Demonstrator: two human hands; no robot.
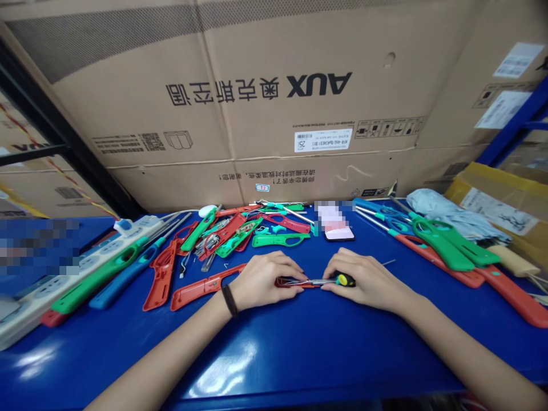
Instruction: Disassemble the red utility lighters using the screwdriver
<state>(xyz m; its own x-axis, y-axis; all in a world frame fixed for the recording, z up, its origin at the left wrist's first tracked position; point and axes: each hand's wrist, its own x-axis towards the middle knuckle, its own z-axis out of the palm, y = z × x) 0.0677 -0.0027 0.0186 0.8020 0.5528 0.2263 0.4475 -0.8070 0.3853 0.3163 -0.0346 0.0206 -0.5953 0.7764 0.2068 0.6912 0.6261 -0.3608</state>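
My left hand [263, 278] rests on the blue table [274, 354], fingers curled down over a red plastic lighter shell [291, 282] that it pins in place. My right hand [363, 278] is closed round a small screwdriver with a yellow and black handle [342, 279]; its metal shaft points left into the red shell. Both hands meet at the middle of the table. A black band circles my left wrist.
A heap of red and green lighter halves [231, 231] lies behind the hands. Long green, blue and red gas lighters [107, 274] lie at left beside a white power strip [128, 226]; more lighters [445, 245] at right. A phone [339, 233] lies ahead. Big cardboard boxes [274, 103] wall the back.
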